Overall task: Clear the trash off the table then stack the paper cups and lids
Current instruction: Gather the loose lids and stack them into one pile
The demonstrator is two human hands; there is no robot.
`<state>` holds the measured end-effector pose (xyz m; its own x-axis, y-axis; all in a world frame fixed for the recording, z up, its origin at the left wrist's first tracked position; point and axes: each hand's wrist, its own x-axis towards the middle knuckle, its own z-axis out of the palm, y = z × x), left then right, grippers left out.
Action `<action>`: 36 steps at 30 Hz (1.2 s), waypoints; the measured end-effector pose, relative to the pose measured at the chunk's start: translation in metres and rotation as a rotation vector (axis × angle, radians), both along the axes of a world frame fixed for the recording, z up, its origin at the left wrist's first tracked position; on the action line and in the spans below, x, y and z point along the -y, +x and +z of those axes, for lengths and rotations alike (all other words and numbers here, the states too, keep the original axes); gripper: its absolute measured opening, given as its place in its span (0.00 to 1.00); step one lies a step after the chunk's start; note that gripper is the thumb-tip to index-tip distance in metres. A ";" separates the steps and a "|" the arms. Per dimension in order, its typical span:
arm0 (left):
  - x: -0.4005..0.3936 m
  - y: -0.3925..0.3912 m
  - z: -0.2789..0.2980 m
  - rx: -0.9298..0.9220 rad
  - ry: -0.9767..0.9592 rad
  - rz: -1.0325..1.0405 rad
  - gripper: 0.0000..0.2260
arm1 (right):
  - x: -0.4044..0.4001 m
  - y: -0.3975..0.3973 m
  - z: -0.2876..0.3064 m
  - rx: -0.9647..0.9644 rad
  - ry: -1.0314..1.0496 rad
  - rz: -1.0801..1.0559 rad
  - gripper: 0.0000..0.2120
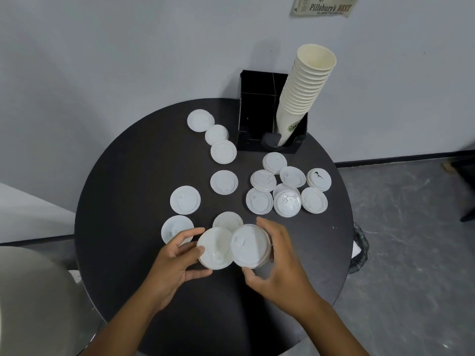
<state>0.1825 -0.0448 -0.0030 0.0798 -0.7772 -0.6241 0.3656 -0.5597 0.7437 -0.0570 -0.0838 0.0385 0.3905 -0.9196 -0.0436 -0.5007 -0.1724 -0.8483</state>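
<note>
Both grips are closed around lids: the left hand (177,258) holds a white lid (215,249) by its edge, thumb below and fingers curled on the far rim, and the right hand (276,255) holds a second lid (250,245) in the same way. These two lids are above the near part of the round desk (123,191), side by side, and the right one overlaps the left one a little. Each lies almost flat, its face turned up to the camera. I judge that the coming move is to bring one over the other, so the short sideways gap between their centres is what matters.

Other loose lids lie farther away: one lid (227,220) just behind the hands and a cluster (286,187) nearer the right hand. Paper cups (303,91) already stand stacked in the black holder (257,109) at the far edge.
</note>
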 end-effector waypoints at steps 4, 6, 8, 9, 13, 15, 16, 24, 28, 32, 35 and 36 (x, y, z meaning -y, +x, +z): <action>0.005 0.002 0.010 -0.002 -0.020 0.010 0.16 | 0.007 0.012 0.012 0.002 -0.080 0.111 0.45; 0.007 0.004 0.015 -0.004 -0.026 0.019 0.16 | 0.010 0.019 0.015 -0.022 -0.104 0.160 0.47; 0.010 0.007 0.020 -0.002 -0.034 0.019 0.16 | 0.013 0.025 0.016 -0.061 -0.150 0.209 0.47; 0.011 0.007 0.023 -0.001 -0.039 0.018 0.16 | 0.014 0.027 0.016 -0.078 -0.169 0.233 0.47; 0.014 0.011 0.030 -0.002 -0.052 0.021 0.16 | 0.017 0.039 0.021 -0.051 -0.189 0.250 0.46; 0.015 0.013 0.033 -0.003 -0.056 0.025 0.16 | 0.015 0.044 0.021 0.002 -0.205 0.191 0.40; 0.016 0.014 0.034 -0.001 -0.059 0.027 0.16 | 0.015 0.047 0.021 0.021 -0.204 0.148 0.37; 0.017 0.022 0.037 -0.011 -0.058 0.028 0.16 | 0.013 0.058 0.023 0.130 -0.049 -0.084 0.35; 0.018 0.026 0.042 -0.022 -0.060 0.028 0.15 | 0.016 0.059 0.025 0.103 -0.040 -0.102 0.31; 0.018 0.029 0.047 -0.032 -0.057 0.027 0.15 | 0.021 0.061 0.033 0.049 -0.176 -0.059 0.19; 0.019 0.033 0.052 -0.037 -0.055 0.003 0.14 | 0.028 0.059 0.034 0.040 -0.247 0.018 0.16; 0.020 0.035 0.054 -0.039 -0.056 -0.005 0.14 | 0.031 0.058 0.033 0.056 -0.229 0.039 0.17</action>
<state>0.2172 -0.0646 0.0507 0.0520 -0.8114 -0.5822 0.3922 -0.5195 0.7591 0.0009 -0.1143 0.0717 0.4219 -0.8871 0.1873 -0.4436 -0.3821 -0.8107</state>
